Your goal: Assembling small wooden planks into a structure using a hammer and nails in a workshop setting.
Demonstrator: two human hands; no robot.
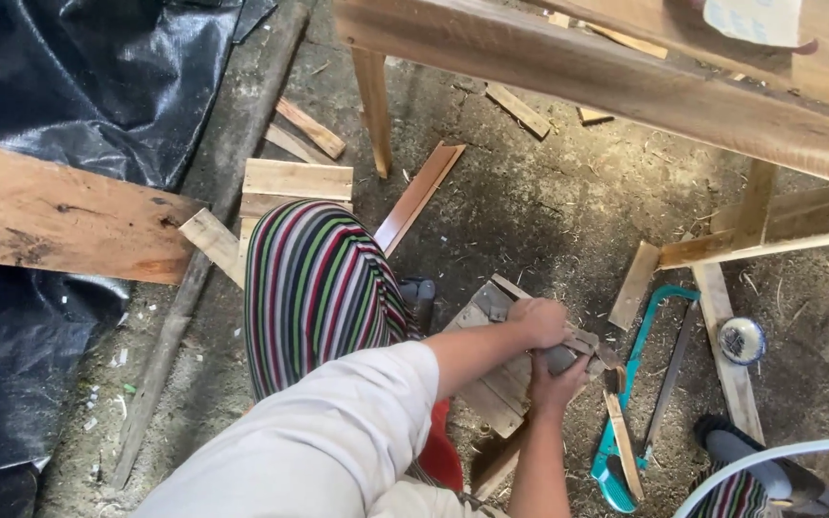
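The fingers of the left hand (541, 321) curl down over a small grey tool (560, 358), and the right hand (554, 388) wraps it from below; both hands are closed on it. What kind of tool it is cannot be told, since the hands cover most of it. It rests against a pale wooden board (491, 384) that lies tilted on the dirt floor (549, 211), just in front of the person's striped trouser leg (314, 288).

To work well here, the person would do best to keep the board pinned so it cannot skid on the sawdust, press evenly with both hands, and keep the fingers clear of the tool's working edge.

Just right of the hands a teal-framed hacksaw (645, 384) lies flat, with a wooden-handled tool (621, 432) across it. Farther right, a small round tin (742, 340) with a printed lid sits on a plank (726, 355); the lid is on, so its contents cannot be seen. Offcuts (297, 179) lie scattered beneath a rough wooden bench (606, 77), and a black tarp (69, 77) covers the left.
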